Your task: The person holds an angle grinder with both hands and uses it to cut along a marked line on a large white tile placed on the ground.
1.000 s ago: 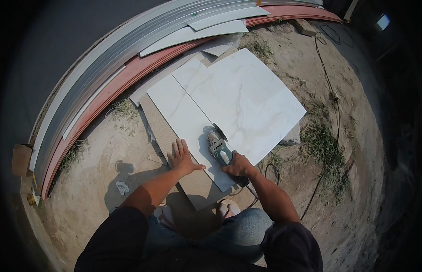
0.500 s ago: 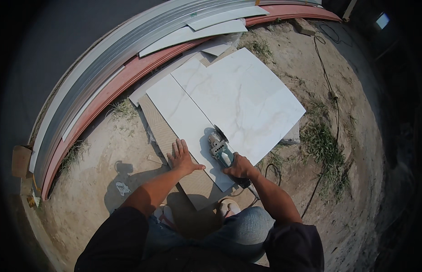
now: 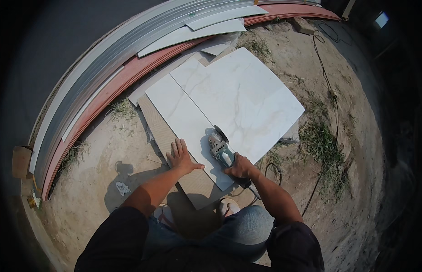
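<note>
A large white marbled tile (image 3: 252,90) lies before me, with a dark straight line running from its far left edge toward the tool. My right hand (image 3: 240,166) is wrapped round the body of a teal and grey angle grinder (image 3: 223,153). The grinder's disc (image 3: 221,134) stands at the near end of that line; whether it touches the tile I cannot tell. Fingers spread, my left hand (image 3: 181,157) rests flat at the tile's near left edge, partly over the brown ribbed board (image 3: 157,119) underneath.
Long stacked panels and reddish strips (image 3: 106,88) curve along the far left. A black cable (image 3: 328,84) runs over the dirt ground at right, past grass tufts (image 3: 326,149). A block (image 3: 304,26) lies at the back. My sandalled foot (image 3: 229,207) is close to the board.
Almost nothing differs. The whole scene has shifted very slightly in view; both hands and the grinder keep their places on the tile.
</note>
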The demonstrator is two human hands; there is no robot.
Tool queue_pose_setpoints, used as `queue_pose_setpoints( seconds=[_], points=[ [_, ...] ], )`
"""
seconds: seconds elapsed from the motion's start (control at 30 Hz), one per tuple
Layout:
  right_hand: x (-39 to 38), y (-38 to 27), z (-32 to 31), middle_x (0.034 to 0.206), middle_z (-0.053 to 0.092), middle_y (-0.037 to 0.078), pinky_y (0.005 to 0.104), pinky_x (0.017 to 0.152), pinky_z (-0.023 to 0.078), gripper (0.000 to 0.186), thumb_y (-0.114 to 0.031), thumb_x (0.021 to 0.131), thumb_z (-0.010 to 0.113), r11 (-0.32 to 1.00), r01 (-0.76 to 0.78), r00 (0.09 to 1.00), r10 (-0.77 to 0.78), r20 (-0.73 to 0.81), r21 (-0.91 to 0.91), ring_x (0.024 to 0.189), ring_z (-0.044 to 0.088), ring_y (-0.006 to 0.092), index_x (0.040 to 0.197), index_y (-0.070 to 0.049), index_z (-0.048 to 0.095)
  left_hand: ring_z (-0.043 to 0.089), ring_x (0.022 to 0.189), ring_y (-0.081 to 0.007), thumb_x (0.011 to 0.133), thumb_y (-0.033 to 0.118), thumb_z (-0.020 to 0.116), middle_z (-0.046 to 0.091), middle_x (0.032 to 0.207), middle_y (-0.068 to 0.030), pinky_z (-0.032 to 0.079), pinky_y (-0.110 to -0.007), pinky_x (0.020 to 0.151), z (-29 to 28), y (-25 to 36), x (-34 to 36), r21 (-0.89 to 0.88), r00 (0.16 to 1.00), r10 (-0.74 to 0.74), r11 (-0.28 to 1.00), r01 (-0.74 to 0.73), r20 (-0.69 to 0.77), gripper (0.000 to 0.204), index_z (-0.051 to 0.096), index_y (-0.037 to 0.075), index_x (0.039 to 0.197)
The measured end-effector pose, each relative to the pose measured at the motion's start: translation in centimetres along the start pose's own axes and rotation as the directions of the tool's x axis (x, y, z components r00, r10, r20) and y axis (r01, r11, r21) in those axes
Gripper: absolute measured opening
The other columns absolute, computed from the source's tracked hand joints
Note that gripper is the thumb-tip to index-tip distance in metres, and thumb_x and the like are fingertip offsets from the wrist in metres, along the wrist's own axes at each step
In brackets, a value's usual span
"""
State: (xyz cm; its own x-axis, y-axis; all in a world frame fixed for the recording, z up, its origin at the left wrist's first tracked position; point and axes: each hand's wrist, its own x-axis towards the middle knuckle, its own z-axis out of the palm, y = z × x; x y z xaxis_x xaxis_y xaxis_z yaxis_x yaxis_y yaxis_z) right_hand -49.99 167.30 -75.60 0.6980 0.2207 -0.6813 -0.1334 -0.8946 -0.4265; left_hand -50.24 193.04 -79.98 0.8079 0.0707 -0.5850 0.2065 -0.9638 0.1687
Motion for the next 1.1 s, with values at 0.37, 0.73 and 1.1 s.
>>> queue_pose_setpoints(
  seconds=[0.37, 0.73, 1.1],
  points=[
    [-1.1, 1.3, 0.5, 0.105, 0.063, 0.036, 0.0451, 0.088, 0.052, 0.085, -0.045, 0.07, 0.076, 0.998, 0.063, 0.998, -0.064, 0.01, 0.03, 0.103, 0.064, 0.0467, 0.12, 0.016, 0.045, -0.01, 0.151, -0.0347, 0.053, 0.071, 0.082, -0.011, 0.164, -0.0156, 0.01, -0.068, 0.114, 0.1, -0.4, -0.5, -0.035, 1.0, -0.02, 0.999, 0.02, -0.002, 0.154, -0.011, 0.004, 0.155],
    [-2.4, 1.8, -0.3, 0.11, 0.063, 0.035, 0.0427, 0.09, 0.052, 0.082, -0.044, 0.071, 0.077, 0.998, 0.058, 0.998, -0.059, 0.034, 0.025, 0.106, 0.064, 0.0437, 0.119, 0.016, 0.047, -0.009, 0.151, -0.0334, 0.051, 0.074, 0.081, -0.01, 0.164, -0.0144, 0.008, -0.067, 0.115, 2.5, 2.1, -3.9, -0.05, 1.0, -0.031, 0.998, 0.03, -0.003, 0.154, -0.009, 0.005, 0.155],
    [-2.1, 2.0, 0.4, 0.112, 0.064, 0.034, 0.0415, 0.091, 0.053, 0.087, -0.045, 0.069, 0.078, 1.0, 0.031, 1.0, -0.031, 0.001, 0.005, 0.107, 0.065, 0.0425, 0.123, 0.016, 0.047, -0.01, 0.151, -0.0335, 0.053, 0.073, 0.081, -0.011, 0.164, -0.0135, 0.009, -0.069, 0.114, 2.8, 2.3, -3.8, -0.028, 0.999, -0.023, 0.999, 0.023, -0.029, 0.152, -0.009, 0.005, 0.155]
  ],
)
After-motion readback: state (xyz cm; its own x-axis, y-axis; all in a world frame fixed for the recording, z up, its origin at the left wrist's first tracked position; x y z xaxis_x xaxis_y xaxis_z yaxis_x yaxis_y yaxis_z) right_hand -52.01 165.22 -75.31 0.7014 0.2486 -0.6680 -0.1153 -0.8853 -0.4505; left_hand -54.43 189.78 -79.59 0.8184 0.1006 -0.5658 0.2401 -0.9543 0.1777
